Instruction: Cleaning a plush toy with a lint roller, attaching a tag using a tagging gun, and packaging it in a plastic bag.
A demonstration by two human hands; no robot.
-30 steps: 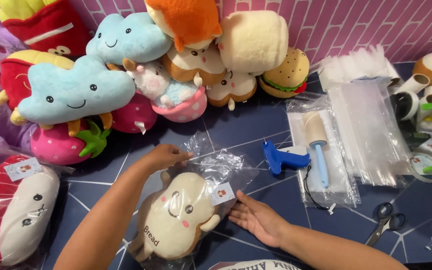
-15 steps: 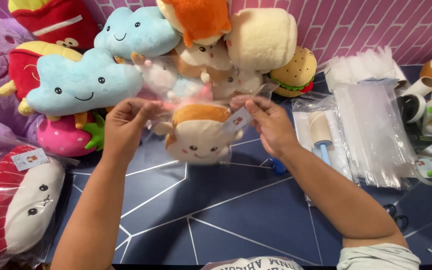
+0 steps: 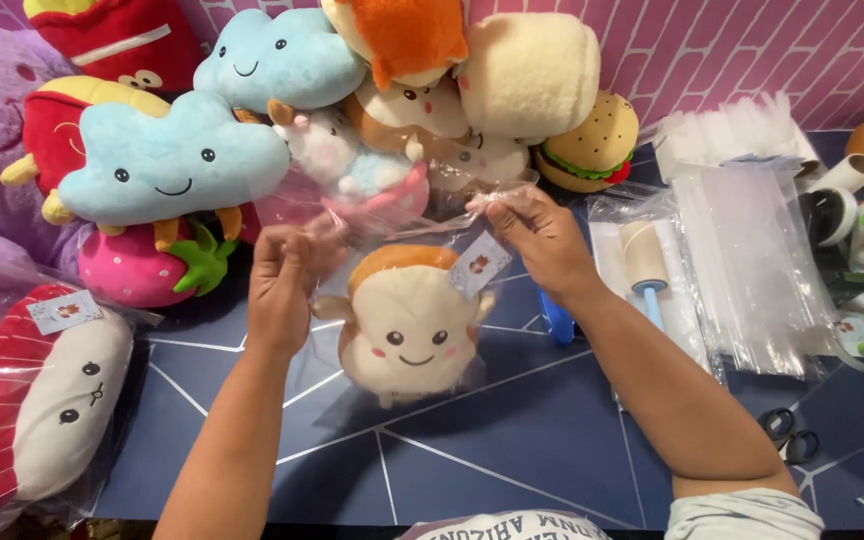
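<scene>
I see the toast-shaped plush [image 3: 404,325] hanging upright inside a clear plastic bag [image 3: 372,250], long axis vertical, brown crust end up, smiling face toward the camera, small feet down and just above the surface [image 3: 512,440]. The left hand [image 3: 282,285] has its fingers pinched together on the bag's upper left edge; the right hand [image 3: 542,240] has its fingers clamped on the upper right edge, next to a small paper hang tag [image 3: 479,265] that lies against the plush's top right corner. The bag mouth is raised in front of a pile of plush toys: a blue cloud [image 3: 167,170], a strawberry [image 3: 147,270], a burger [image 3: 592,140] and an orange one [image 3: 407,35] on top. At far left a red-and-white plush in its own bag [image 3: 37,400] lies on the surface. To the right of the right forearm I note a lint roller [image 3: 644,265] with a blue handle, a stack of clear bags [image 3: 752,260], and scissors [image 3: 787,435] near the lower edge. The surface is dark blue with thin white angled lines; the wall [image 3: 752,45] behind is pink brick pattern.
</scene>
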